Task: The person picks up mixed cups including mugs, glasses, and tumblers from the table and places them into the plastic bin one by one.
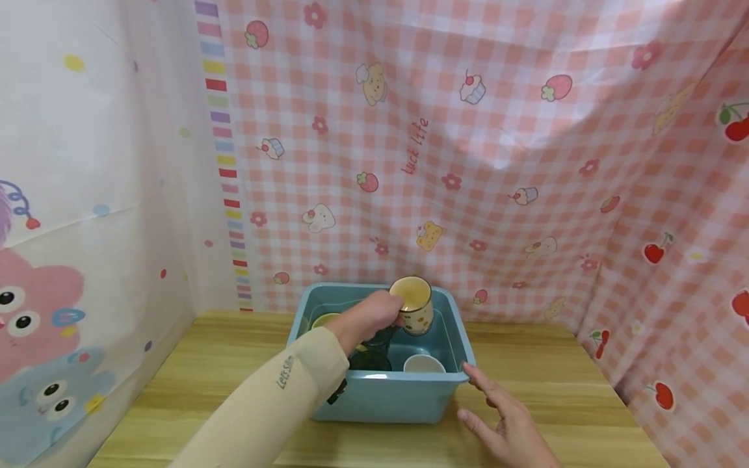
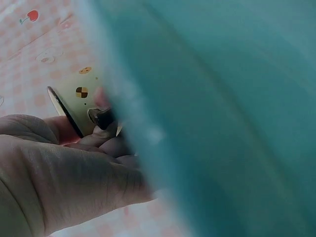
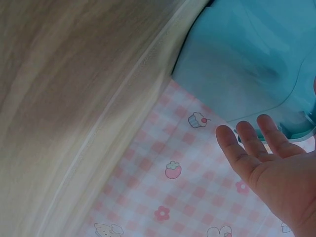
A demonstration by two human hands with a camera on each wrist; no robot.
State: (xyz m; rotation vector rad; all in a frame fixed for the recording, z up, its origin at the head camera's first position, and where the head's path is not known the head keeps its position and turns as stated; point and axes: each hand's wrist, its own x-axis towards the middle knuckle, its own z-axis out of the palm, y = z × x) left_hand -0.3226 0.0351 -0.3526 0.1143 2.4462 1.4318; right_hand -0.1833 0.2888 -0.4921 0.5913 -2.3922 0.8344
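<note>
In the head view my left hand (image 1: 379, 309) grips a cream mug (image 1: 419, 318) by its handle, over the inside of a blue plastic bin (image 1: 386, 396). The mug has a dark rim, a yellowish inside and small printed patterns. The left wrist view shows fingers curled at the dark handle (image 2: 102, 118), partly hidden by the blurred bin wall (image 2: 212, 128). My right hand (image 1: 508, 416) has its fingers extended, fingertips right at the bin's front right corner. Inside the bin are a white cup (image 1: 424, 364), dark green glassware (image 1: 370, 359) and a yellow-green rim (image 1: 324, 319).
The bin stands on a wood-grain table (image 1: 538, 370), near its back edge. Behind hangs a pink checked cloth (image 1: 497, 162), and a white cloth (image 1: 134, 162) with cartoon prints covers the left side. My left sleeve (image 1: 281, 396) crosses over the bin's front left rim.
</note>
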